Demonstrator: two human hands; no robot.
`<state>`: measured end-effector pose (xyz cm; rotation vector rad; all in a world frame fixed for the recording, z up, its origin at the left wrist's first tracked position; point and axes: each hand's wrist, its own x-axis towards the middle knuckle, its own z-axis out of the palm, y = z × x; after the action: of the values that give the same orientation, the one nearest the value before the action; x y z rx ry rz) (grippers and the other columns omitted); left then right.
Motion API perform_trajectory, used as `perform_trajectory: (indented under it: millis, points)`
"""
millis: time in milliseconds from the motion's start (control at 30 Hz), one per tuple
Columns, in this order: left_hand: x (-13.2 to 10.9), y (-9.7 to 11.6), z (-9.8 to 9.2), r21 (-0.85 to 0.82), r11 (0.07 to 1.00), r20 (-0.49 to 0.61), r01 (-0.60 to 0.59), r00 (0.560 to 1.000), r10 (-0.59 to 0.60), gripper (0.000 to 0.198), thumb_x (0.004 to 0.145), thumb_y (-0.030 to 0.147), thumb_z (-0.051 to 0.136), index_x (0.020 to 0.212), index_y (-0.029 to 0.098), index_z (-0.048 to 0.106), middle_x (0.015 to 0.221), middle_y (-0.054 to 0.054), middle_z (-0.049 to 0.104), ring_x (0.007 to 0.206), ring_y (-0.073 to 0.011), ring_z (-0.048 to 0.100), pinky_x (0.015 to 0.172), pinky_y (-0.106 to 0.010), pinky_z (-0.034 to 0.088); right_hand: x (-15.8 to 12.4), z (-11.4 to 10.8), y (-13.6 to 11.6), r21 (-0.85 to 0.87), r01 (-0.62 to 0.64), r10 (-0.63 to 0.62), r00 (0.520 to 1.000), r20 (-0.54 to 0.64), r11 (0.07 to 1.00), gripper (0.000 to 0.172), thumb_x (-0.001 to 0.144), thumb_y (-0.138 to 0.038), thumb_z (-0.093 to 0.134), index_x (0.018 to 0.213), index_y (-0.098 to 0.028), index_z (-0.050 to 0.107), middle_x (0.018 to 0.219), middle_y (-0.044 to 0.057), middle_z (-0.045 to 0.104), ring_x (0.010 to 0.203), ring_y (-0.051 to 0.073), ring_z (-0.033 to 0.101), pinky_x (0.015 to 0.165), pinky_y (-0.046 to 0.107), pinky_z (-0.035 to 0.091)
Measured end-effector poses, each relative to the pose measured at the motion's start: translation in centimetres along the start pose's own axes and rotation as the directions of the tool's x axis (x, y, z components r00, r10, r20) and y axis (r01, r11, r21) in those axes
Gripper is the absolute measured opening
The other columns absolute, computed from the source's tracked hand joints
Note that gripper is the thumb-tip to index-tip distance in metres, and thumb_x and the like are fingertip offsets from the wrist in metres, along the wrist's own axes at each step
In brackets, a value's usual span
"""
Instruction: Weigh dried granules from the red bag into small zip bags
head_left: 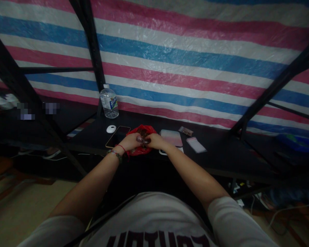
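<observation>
A red plastic bag (143, 131) with dark brownish contents lies on the black table (216, 151) in front of me. My left hand (130, 141), with a red string and a bead bracelet at the wrist, rests curled on the bag's near left side. My right hand (154, 140) meets it at the bag's near edge, fingers pinched together. Both hands seem to grip a small dark piece between them, too small to name.
A phone (117, 136) and a small white round object (111, 129) lie left of the bag, a water bottle (109, 102) behind them. A pink tablet-like case (171, 138), a small packet (185, 130) and a card (196, 144) lie to the right. Black frame bars and a striped tarp stand behind.
</observation>
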<state>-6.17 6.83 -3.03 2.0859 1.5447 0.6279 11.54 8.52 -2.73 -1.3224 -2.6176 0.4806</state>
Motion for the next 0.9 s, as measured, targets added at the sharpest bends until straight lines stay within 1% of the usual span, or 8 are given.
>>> perform_trajectory:
  millis: [167, 333, 400, 500, 567, 700, 800, 900]
  points:
    - [0.4, -1.0, 0.0, -0.068, 0.998, 0.005, -0.003, 1.0, 0.004, 0.021, 0.065, 0.038, 0.064, 0.075, 0.019, 0.062, 0.068, -0.002, 0.067, 0.062, -0.0182, 0.06, 0.054, -0.025, 0.04, -0.2, 0.3, 0.0, -0.028, 0.012, -0.013, 0.998, -0.057, 1.0, 0.021, 0.078, -0.023, 0.06, 0.092, -0.016, 0.073, 0.087, 0.007, 0.072, 0.078, 0.017, 0.064, 0.064, 0.022, 0.04]
    - [0.5, -1.5, 0.0, -0.183, 0.983, 0.01, -0.023, 1.0, 0.026, 0.024, 0.063, 0.037, 0.066, 0.078, 0.018, 0.063, 0.071, -0.002, 0.068, 0.066, -0.0186, 0.062, 0.057, -0.025, 0.044, -0.1, -0.2, -0.1, -0.11, 0.021, -0.016, 0.999, 0.041, 0.994, 0.023, 0.074, -0.02, 0.061, 0.093, -0.017, 0.074, 0.086, 0.008, 0.072, 0.08, 0.019, 0.064, 0.067, 0.023, 0.041]
    - [0.5, -1.5, 0.1, -0.182, 0.983, 0.019, -0.026, 0.999, 0.03, 0.025, 0.062, 0.037, 0.067, 0.077, 0.018, 0.064, 0.069, -0.001, 0.067, 0.066, -0.0186, 0.062, 0.057, -0.025, 0.044, 0.0, -0.1, -0.5, -0.122, -0.001, 0.008, 0.999, 0.054, 0.993, 0.024, 0.072, -0.022, 0.063, 0.093, -0.017, 0.074, 0.086, 0.009, 0.072, 0.08, 0.02, 0.064, 0.067, 0.024, 0.042]
    - [0.6, -1.6, 0.3, -0.177, 0.984, 0.013, -0.017, 1.0, 0.02, 0.024, 0.063, 0.038, 0.066, 0.077, 0.018, 0.064, 0.068, -0.001, 0.067, 0.065, -0.0179, 0.061, 0.057, -0.025, 0.043, 0.1, 0.2, -0.9, -0.094, -0.071, 0.073, 0.997, 0.008, 0.993, 0.024, 0.073, -0.027, 0.064, 0.092, -0.016, 0.074, 0.086, 0.01, 0.072, 0.079, 0.02, 0.065, 0.065, 0.024, 0.042]
    - [0.8, -1.9, 0.4, -0.187, 0.982, -0.004, -0.019, 1.0, 0.019, 0.024, 0.064, 0.037, 0.065, 0.078, 0.018, 0.063, 0.07, -0.001, 0.067, 0.064, -0.0175, 0.061, 0.057, -0.025, 0.043, 0.1, 0.5, -1.0, -0.055, -0.097, 0.095, 0.995, -0.04, 0.994, 0.023, 0.075, -0.029, 0.063, 0.091, -0.015, 0.073, 0.086, 0.01, 0.072, 0.08, 0.021, 0.065, 0.066, 0.024, 0.043]
    - [1.1, -2.6, 0.6, -0.276, 0.96, -0.032, -0.052, 0.998, 0.045, 0.024, 0.064, 0.036, 0.065, 0.079, 0.018, 0.061, 0.072, 0.0, 0.066, 0.067, -0.0169, 0.061, 0.059, -0.026, 0.044, 0.0, 1.2, -0.3, 0.086, -0.085, 0.094, 0.989, -0.114, 0.993, 0.021, 0.074, -0.026, 0.066, 0.092, -0.017, 0.072, 0.091, 0.007, 0.071, 0.085, 0.019, 0.064, 0.071, 0.024, 0.044]
    - [1.2, -2.6, 0.8, -0.358, 0.931, -0.063, -0.074, 0.996, 0.055, 0.026, 0.064, 0.037, 0.066, 0.079, 0.018, 0.06, 0.074, -0.001, 0.066, 0.069, -0.017, 0.062, 0.064, -0.027, 0.047, 0.1, 1.7, 0.4, 0.225, -0.085, 0.125, 0.978, -0.169, 0.971, 0.027, 0.07, -0.021, 0.07, 0.096, -0.017, 0.069, 0.096, 0.006, 0.07, 0.088, 0.018, 0.063, 0.076, 0.025, 0.046]
    - [1.1, -1.9, 0.7, -0.459, 0.882, -0.106, -0.102, 0.993, 0.06, 0.029, 0.064, 0.038, 0.067, 0.081, 0.017, 0.057, 0.081, -0.004, 0.069, 0.075, -0.0181, 0.064, 0.071, -0.03, 0.049, 0.2, 2.2, 1.0, 0.389, -0.079, 0.165, 0.967, -0.194, 0.918, 0.034, 0.069, -0.017, 0.07, 0.102, -0.016, 0.065, 0.098, 0.005, 0.069, 0.088, 0.016, 0.063, 0.079, 0.026, 0.047]
